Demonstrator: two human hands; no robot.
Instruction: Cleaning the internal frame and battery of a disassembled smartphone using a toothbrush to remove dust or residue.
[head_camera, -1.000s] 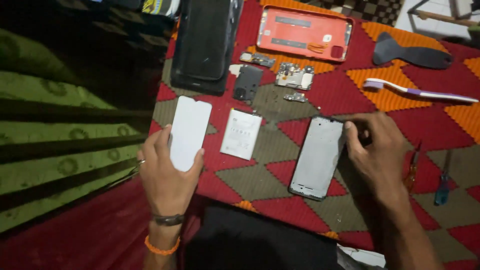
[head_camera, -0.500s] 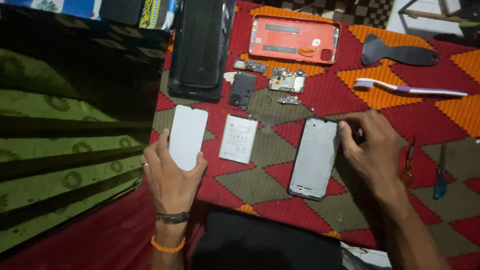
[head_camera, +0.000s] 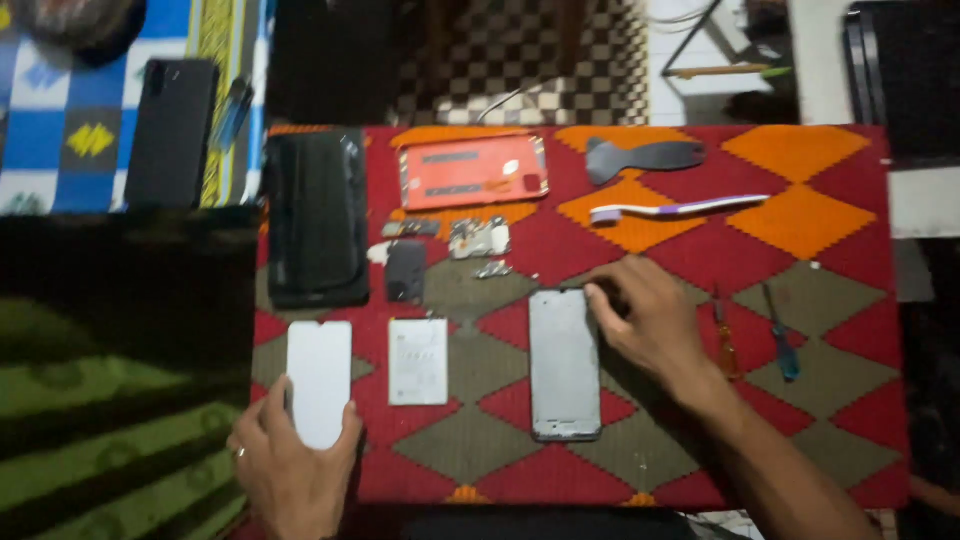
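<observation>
1. The patterned mat (head_camera: 820, 330), red with orange and grey diamonds, fills the middle of the view and carries every phone part.
2. At about 10 o'clock on the mat lies a black screen panel (head_camera: 317, 215); at 12 o'clock sits an orange back cover (head_camera: 470, 172), inner side up.
3. The grey phone frame (head_camera: 564, 365) lies flat just right of centre. The right hand (head_camera: 650, 325) rests at its 2 o'clock corner, fingers curled narrow and fingertips touching the top edge; whether they pinch a small part cannot be told.
4. The white panel (head_camera: 319, 380) lies at 8 o'clock. The left hand (head_camera: 290, 470) grips its lower end, thumb on one side and fingers on the other.
5. Between them sits a white battery (head_camera: 418, 361), apart from both.
6. Smaller pieces cluster above: a dark cover plate (head_camera: 405, 272) and a circuit board (head_camera: 478, 238).
7. At 2 o'clock lie a grey pry tool (head_camera: 645, 157) and a toothbrush (head_camera: 678, 209); two screwdrivers (head_camera: 782, 345) lie at 3 o'clock.
8. Judgement: to do this well, the left hand should hold the panel by its edges only, and the right should steady the frame flat.
</observation>
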